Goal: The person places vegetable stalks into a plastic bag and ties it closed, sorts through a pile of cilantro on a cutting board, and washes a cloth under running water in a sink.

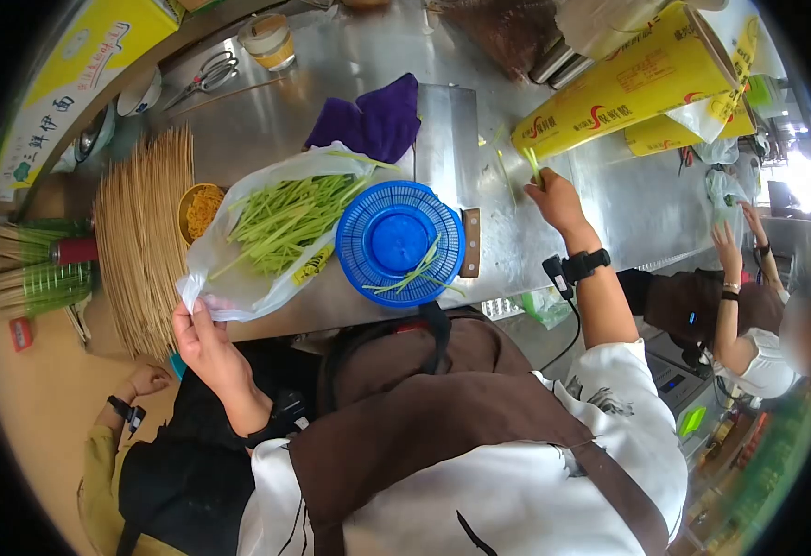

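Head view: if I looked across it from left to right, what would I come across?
Green bundles → wooden skewers → small bowl → bagged stalks → blue basket → riveted handle → the person's right hand, holding a few stalks → another person's hands.

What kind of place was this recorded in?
Probably a commercial kitchen or food prep area: a stainless steel counter, large yellow rolls of wrap, and a long row of wooden skewers beside a bag of cut green stalks.
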`<state>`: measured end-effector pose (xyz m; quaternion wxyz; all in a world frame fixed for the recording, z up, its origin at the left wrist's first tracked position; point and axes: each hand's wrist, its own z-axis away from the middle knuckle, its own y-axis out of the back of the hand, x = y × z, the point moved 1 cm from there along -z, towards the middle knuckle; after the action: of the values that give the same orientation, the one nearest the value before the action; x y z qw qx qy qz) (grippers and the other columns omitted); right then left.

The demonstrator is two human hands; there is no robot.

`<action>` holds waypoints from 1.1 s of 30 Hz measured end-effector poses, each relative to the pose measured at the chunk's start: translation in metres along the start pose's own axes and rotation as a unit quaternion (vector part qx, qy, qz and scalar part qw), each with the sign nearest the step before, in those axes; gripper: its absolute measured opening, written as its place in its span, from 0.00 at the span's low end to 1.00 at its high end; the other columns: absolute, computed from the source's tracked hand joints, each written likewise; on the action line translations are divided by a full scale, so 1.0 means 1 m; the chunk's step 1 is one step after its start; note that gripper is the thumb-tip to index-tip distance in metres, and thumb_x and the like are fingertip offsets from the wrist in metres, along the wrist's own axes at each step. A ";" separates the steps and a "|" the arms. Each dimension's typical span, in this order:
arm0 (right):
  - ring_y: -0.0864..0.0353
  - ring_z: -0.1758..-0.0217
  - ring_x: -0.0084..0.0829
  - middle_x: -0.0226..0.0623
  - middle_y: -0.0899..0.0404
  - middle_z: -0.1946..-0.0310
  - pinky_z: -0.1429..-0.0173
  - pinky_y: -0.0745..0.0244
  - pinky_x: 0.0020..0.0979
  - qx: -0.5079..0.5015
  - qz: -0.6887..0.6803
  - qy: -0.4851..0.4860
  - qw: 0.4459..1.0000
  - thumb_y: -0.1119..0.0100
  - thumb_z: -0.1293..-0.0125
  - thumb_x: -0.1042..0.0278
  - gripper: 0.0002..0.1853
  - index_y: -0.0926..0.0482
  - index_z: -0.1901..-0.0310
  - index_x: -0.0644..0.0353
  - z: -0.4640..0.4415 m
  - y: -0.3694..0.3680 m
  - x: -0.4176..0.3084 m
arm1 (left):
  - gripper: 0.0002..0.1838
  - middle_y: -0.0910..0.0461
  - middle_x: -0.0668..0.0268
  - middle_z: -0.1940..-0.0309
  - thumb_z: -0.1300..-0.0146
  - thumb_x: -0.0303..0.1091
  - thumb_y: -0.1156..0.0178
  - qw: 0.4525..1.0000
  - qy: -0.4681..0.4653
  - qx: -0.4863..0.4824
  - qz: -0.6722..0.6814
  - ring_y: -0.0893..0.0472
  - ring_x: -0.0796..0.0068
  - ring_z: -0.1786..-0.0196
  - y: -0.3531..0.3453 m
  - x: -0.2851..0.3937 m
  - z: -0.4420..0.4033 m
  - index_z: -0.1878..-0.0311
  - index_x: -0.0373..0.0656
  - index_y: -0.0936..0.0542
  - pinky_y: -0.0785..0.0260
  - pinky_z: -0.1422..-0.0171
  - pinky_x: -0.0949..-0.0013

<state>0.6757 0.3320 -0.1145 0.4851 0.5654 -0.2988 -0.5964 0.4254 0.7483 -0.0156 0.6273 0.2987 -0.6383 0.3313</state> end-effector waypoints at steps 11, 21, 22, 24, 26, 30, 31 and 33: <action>0.25 0.67 0.49 0.46 0.24 0.74 0.61 0.30 0.42 -0.048 -0.052 0.055 0.996 0.46 0.46 0.65 0.08 0.26 0.69 0.60 0.011 -0.005 -0.057 | 0.09 0.27 0.65 0.64 0.34 0.31 0.51 0.998 -0.006 0.048 -0.030 0.26 0.77 0.62 0.007 0.004 0.002 0.56 0.36 0.29 0.29 0.55 0.69; 0.23 0.64 0.45 0.42 0.23 0.69 0.64 0.28 0.41 -0.286 0.095 0.422 0.855 0.39 0.52 0.70 0.13 0.26 0.63 0.57 0.063 -0.058 -0.173 | 0.08 0.25 0.66 0.67 0.34 0.30 0.51 0.999 -0.002 0.034 -0.005 0.25 0.79 0.66 0.002 0.005 0.005 0.58 0.36 0.29 0.29 0.58 0.73; 0.23 0.64 0.45 0.42 0.23 0.69 0.64 0.28 0.41 -0.288 0.096 0.426 0.852 0.39 0.52 0.70 0.13 0.26 0.63 0.57 0.062 -0.063 -0.177 | 0.08 0.25 0.66 0.67 0.34 0.30 0.51 0.999 -0.006 0.031 -0.012 0.25 0.79 0.66 0.002 0.006 0.005 0.58 0.36 0.29 0.29 0.59 0.73; 0.21 0.65 0.43 0.42 0.21 0.70 0.63 0.27 0.41 -0.353 0.160 0.472 0.792 0.45 0.50 0.72 0.12 0.24 0.61 0.56 0.062 -0.072 -0.183 | 0.08 0.25 0.65 0.68 0.35 0.29 0.50 0.999 0.001 0.039 0.000 0.25 0.80 0.66 0.001 0.007 0.005 0.57 0.35 0.29 0.28 0.59 0.73; 0.21 0.65 0.44 0.42 0.21 0.70 0.63 0.27 0.40 -0.338 0.157 0.490 0.788 0.44 0.51 0.71 0.11 0.24 0.62 0.56 0.065 -0.077 -0.187 | 0.08 0.25 0.65 0.68 0.35 0.29 0.49 0.999 -0.006 0.040 0.002 0.25 0.80 0.66 0.002 0.007 0.005 0.57 0.35 0.29 0.28 0.58 0.73; 0.21 0.64 0.44 0.41 0.21 0.71 0.62 0.27 0.40 -0.338 0.097 0.507 0.787 0.41 0.51 0.67 0.10 0.22 0.64 0.55 0.071 -0.093 -0.189 | 0.10 0.24 0.67 0.67 0.35 0.30 0.48 0.999 -0.011 0.048 -0.004 0.26 0.83 0.66 0.006 0.002 0.007 0.56 0.35 0.29 0.31 0.60 0.77; 0.21 0.64 0.44 0.41 0.21 0.71 0.62 0.27 0.40 -0.338 0.099 0.510 0.785 0.41 0.51 0.67 0.10 0.22 0.64 0.55 0.071 -0.098 -0.189 | 0.10 0.24 0.67 0.68 0.35 0.31 0.48 0.998 -0.008 0.056 -0.012 0.26 0.84 0.66 0.006 0.002 0.008 0.56 0.35 0.29 0.33 0.61 0.79; 0.22 0.63 0.45 0.41 0.21 0.70 0.60 0.28 0.42 -0.377 0.088 0.455 0.802 0.41 0.50 0.66 0.10 0.21 0.63 0.52 0.072 -0.103 -0.192 | 0.10 0.24 0.67 0.68 0.35 0.31 0.48 0.999 -0.006 0.050 -0.007 0.26 0.84 0.66 0.010 0.000 0.008 0.56 0.35 0.29 0.33 0.61 0.79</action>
<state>0.5606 0.5300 -0.1210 0.7904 0.5158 0.1564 -0.2912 0.4129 0.7481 -0.0161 0.6096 0.3362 -0.6229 0.3568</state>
